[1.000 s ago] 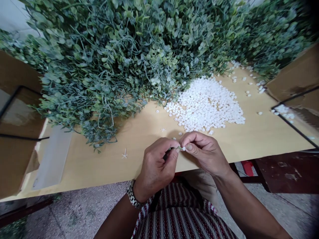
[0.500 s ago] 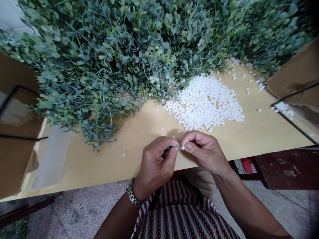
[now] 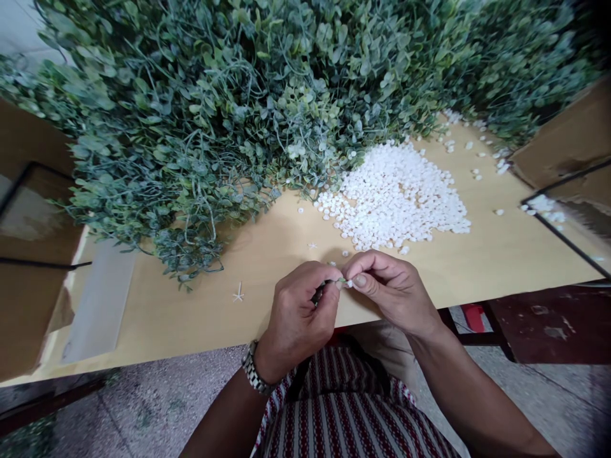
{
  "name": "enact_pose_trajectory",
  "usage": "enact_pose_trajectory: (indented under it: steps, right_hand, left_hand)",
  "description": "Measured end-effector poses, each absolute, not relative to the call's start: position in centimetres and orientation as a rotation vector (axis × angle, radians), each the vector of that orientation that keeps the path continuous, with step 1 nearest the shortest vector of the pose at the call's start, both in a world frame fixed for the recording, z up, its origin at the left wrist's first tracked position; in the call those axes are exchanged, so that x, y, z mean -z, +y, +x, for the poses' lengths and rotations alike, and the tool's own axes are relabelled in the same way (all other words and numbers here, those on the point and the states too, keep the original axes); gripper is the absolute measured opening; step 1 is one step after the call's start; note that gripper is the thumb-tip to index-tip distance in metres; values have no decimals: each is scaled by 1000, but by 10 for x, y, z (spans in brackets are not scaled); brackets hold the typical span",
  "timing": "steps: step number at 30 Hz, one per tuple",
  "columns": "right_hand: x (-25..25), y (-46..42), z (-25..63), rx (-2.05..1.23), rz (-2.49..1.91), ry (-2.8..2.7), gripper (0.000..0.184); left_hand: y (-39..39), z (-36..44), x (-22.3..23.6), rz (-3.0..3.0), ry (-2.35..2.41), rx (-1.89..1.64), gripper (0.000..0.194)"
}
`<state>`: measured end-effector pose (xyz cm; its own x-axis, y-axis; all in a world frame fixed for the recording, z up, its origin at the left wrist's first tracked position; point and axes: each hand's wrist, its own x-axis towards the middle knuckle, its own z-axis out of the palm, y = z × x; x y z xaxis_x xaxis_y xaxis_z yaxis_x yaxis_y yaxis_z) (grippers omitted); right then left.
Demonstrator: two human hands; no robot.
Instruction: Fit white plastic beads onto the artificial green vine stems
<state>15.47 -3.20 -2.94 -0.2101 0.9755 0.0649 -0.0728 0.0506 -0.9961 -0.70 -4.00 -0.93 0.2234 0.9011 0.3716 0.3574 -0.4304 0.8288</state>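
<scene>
Left hand [image 3: 301, 312] gripped sprig [image 3: 342, 280], right hand [image 3: 400, 294] pinched bead [image 3: 350, 284] at sprig's tip, both nearside of pile [image 3: 401, 200]. Bead and sprig met; whether joined, could not tell. Foliage [image 3: 200, 114] lay beyond and left of pile; star piece [image 3: 238, 295] left, nearside.

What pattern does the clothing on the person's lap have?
The clothing has dark red and whitish stripes, best seen in the head view.

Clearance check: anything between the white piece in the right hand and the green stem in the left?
Nothing visible: the white piece in the right hand sits right beside the green stem in the left hand. Can't tell whether piece and stem touch.
</scene>
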Motion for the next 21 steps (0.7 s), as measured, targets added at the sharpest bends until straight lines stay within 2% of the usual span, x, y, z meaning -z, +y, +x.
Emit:
enact_pose_trajectory:
  steps: [21]
  right_hand:
    - [31,-32,156,-1462,-945,-1220,8]
  left_hand:
    - [-39,-6,6,1853,1122,-1198,13]
